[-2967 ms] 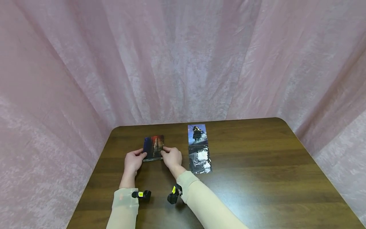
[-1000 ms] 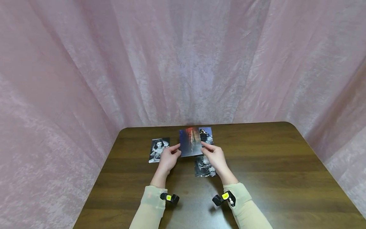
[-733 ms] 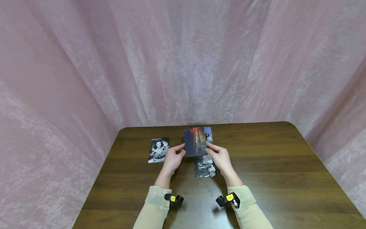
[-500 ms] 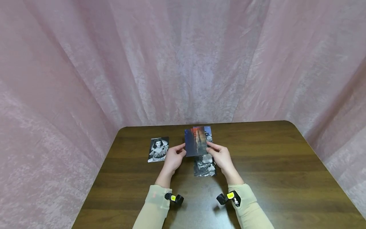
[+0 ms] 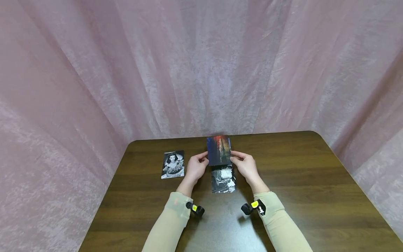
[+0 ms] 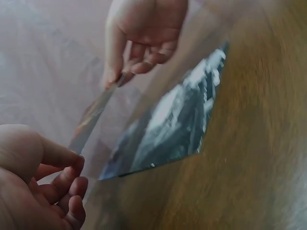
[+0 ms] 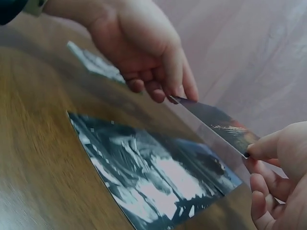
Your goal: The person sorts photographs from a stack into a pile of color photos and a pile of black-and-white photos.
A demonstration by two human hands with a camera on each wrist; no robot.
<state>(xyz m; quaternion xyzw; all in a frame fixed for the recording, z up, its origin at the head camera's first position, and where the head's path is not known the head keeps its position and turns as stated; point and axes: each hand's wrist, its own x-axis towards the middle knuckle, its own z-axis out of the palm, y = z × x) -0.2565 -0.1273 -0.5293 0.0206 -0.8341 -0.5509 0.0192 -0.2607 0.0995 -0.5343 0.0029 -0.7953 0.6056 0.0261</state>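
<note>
Between both hands, red-blue photo, edge-pinched

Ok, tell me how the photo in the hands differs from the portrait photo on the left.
The held photo is in colour, red and blue; the portrait is black and white. The held photo is pinched at its side edges by the left hand and right hand and lifted off the table; the portrait lies flat, untouched. The held photo hangs over another print; the portrait lies alone. Both are upright rectangles of similar size.
</note>
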